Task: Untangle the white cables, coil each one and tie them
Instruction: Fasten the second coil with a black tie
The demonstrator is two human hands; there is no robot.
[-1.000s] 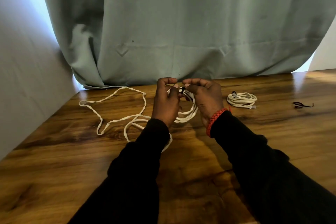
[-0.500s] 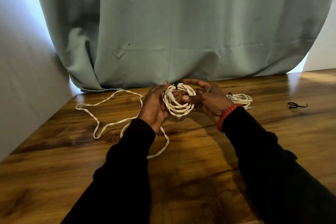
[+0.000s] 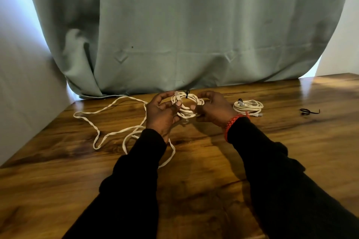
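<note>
Above the glossy brown wooden table (image 3: 194,190), near its curtained far edge, the left hand (image 3: 160,114) and right hand (image 3: 214,108) both grip a small coil of white cable (image 3: 187,105). Loose white cable (image 3: 108,120) sprawls leftward; a tied white coil (image 3: 248,107) and black tie (image 3: 308,111) lie rightward, with bare wood nearer the person.

We see a grey-green curtain (image 3: 174,31) hanging beyond our hands, a wooden table (image 3: 204,161) beneath them, and white walls (image 3: 25,75) beside.
</note>
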